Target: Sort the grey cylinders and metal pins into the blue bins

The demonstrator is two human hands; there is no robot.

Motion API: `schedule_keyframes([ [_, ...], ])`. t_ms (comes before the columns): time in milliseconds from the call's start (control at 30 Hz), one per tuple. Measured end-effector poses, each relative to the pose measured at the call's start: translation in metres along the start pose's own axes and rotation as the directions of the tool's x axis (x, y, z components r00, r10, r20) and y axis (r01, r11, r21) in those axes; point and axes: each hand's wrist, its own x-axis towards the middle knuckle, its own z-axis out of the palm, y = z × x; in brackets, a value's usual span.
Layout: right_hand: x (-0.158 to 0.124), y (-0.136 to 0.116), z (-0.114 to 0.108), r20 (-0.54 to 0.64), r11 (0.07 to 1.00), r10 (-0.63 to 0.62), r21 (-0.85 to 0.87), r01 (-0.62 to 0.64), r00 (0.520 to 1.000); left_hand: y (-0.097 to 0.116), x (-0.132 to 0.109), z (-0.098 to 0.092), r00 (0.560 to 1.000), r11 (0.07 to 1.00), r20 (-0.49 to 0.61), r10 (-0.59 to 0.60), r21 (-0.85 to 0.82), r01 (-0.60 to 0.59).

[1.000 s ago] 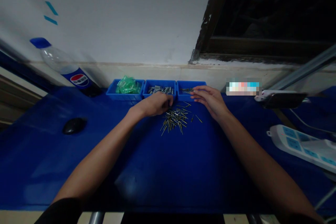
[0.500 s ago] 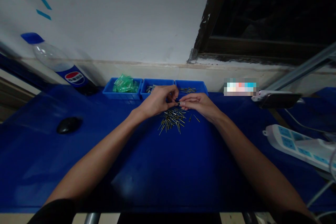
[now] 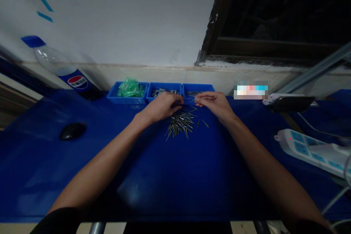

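Observation:
My left hand is closed with its fingers curled, just in front of the middle bin. What it holds, if anything, is hidden. To its right, my right hand pinches a thin metal pin between thumb and forefinger, its tip pointing left. Below both hands lies a loose pile of thin metal pins, silver and brass-coloured. Two more pins lie apart on the right of the pile. Similar pins rest in the right bin, partly behind my right hand.
The middle blue bin holds small metal parts; the left bin holds green plastic bags. A cola bottle and a black mouse are on the left. A phone and white power strip stand right.
My hands have moved apart: the right one has shifted up and right with a pin, the left one slightly left. More of the middle bin's contents shows.

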Motion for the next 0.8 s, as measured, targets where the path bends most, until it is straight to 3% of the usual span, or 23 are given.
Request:
schedule_keyframes([
  [133,0.004,-0.002,-0.011,-0.099,1.0,-0.008,0.012,0.009,0.995,-0.01,-0.004,0.001,0.981,0.996,0.19,-0.047,0.088,0.03],
  [467,0.003,0.0,-0.012,-0.004,1.0,0.02,-0.016,-0.02,1.0,-0.014,-0.005,0.009,0.98,0.996,0.195,-0.039,0.085,0.023],
  [633,0.002,0.001,-0.011,0.046,0.999,0.036,-0.022,-0.035,0.998,-0.011,-0.002,0.006,0.992,0.999,0.12,0.029,0.033,-0.034],
  [800,0.001,0.003,-0.008,0.115,0.995,0.087,-0.058,-0.081,0.99,-0.001,0.001,0.002,0.996,0.995,-0.08,0.034,-0.093,-0.042],
])
